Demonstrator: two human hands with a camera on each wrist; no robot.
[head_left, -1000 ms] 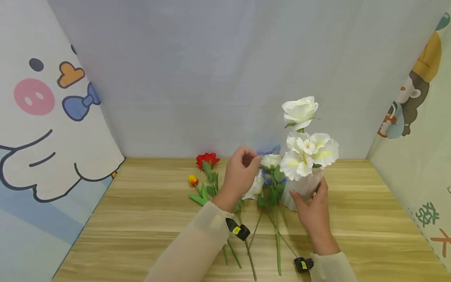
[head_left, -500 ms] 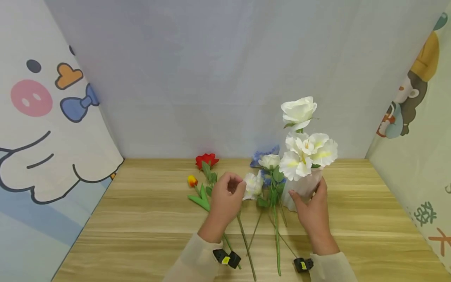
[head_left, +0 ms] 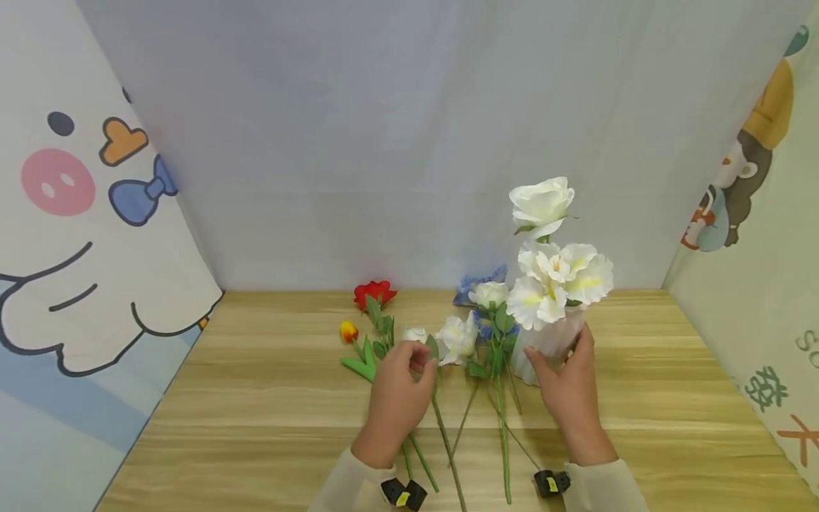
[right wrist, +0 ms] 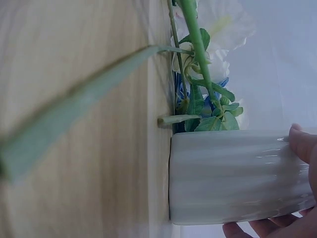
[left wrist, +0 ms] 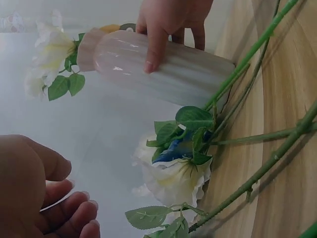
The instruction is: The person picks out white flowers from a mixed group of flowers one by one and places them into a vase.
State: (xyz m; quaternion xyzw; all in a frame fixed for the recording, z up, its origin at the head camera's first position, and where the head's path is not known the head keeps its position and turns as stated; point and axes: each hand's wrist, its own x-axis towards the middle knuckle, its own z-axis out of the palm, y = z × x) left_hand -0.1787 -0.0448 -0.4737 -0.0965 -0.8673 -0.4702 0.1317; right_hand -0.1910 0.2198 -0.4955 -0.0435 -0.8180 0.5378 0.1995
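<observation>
My right hand point(head_left: 572, 398) grips the side of a white ribbed vase point(head_left: 544, 348), thumb on the near side and fingers around the far side. The vase stands upright and holds a tall white rose point(head_left: 542, 203) and a white iris with yellow centres point(head_left: 559, 281). My left hand point(head_left: 395, 395) hovers over flower stems at mid-table, fingers loosely curled. In the left wrist view, the thumb and fingers of that left hand point(left wrist: 44, 193) are apart with nothing between them. Just beyond it, a small white flower point(head_left: 416, 334) is partly hidden.
Artificial flowers lie left of the vase: a red flower point(head_left: 374, 294), an orange-yellow tulip point(head_left: 348, 331), a white ruffled bloom point(head_left: 457, 339), a white rose point(head_left: 490, 294) and blue petals point(head_left: 473, 284). Stems point(head_left: 504, 441) run toward the near edge. A grey cloth point(head_left: 358, 178) hangs behind.
My left hand has drawn back from beside the white rose on the table, moving left and toward me. The right hand and vase have stayed in place.
</observation>
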